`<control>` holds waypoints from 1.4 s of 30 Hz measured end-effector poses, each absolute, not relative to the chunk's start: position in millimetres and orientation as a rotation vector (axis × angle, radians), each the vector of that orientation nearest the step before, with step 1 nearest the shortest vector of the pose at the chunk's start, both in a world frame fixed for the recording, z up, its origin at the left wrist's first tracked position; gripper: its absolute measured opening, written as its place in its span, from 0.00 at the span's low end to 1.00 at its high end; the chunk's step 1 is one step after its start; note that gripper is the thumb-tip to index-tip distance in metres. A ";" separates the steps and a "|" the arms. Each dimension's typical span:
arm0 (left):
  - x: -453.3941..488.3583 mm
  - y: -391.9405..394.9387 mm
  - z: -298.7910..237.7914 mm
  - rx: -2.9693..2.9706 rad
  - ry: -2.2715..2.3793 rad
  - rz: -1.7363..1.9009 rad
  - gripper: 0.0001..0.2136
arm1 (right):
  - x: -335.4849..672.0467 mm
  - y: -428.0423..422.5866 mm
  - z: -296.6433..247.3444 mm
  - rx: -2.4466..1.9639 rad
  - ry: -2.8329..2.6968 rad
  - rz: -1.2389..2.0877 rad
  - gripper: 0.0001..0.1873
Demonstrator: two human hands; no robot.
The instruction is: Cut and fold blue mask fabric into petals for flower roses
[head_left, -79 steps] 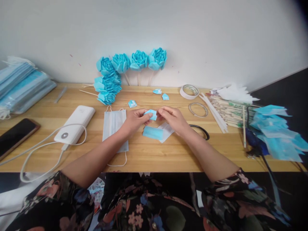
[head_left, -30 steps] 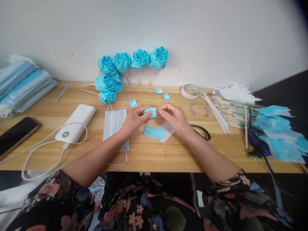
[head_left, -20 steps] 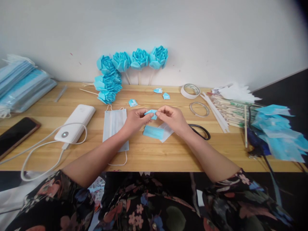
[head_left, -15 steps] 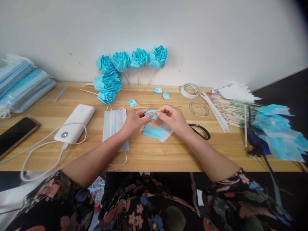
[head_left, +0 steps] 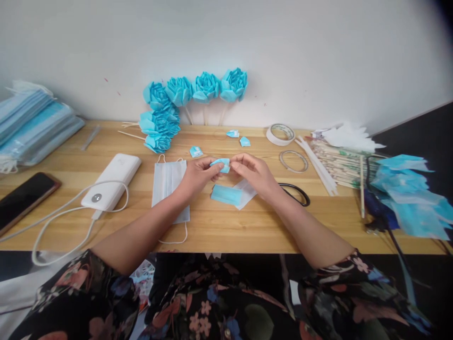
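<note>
Above the middle of the wooden table [head_left: 230, 231], both hands pinch a small folded blue piece [head_left: 221, 164]. My left hand [head_left: 197, 175] grips its left side with curled fingers. My right hand [head_left: 255, 173] closes on its right edge. Just below them lie a folded blue strip [head_left: 225, 194] and a white scrap [head_left: 247, 191]. A white face mask [head_left: 169, 182] lies flat under my left wrist.
Blue paper flowers [head_left: 193, 89] on sticks lean on the wall. Small folded blue bits [head_left: 195, 151] lie behind the hands. A power bank [head_left: 111, 182] with cable, a phone [head_left: 21, 198] and stacked masks [head_left: 31, 125] are left. Tape rolls [head_left: 280, 134], sticks [head_left: 336, 163], scissors [head_left: 296, 192] and blue scraps [head_left: 410, 193] are right.
The fingers of both hands have shifted slightly on the blue piece; my right hand drew off a little, then closed on it again. Nothing else on the table moved.
</note>
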State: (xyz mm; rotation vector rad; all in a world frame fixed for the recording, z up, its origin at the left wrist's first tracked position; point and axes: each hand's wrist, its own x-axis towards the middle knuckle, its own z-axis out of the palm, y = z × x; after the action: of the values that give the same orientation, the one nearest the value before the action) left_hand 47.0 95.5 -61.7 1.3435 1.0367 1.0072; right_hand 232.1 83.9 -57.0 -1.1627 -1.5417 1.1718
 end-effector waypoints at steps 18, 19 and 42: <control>48.7 92.1 -57.3 1.331 1.023 0.940 0.18 | 232.9 85.7 -60.4 -1.097 -1.479 1.285 0.16; 48.7 92.1 -57.4 1.332 1.025 0.937 0.18 | 232.9 85.6 -60.2 -1.104 -1.487 1.278 0.16; 46.5 92.8 -58.2 1.374 0.985 0.931 0.16 | 231.3 84.5 -61.0 -1.150 -1.548 1.186 0.11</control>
State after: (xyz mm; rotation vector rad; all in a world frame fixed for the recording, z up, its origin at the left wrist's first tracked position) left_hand 46.5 92.8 -58.2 1.3744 0.9852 0.9312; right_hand 231.3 84.5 -61.0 -1.1503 -1.5481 1.1858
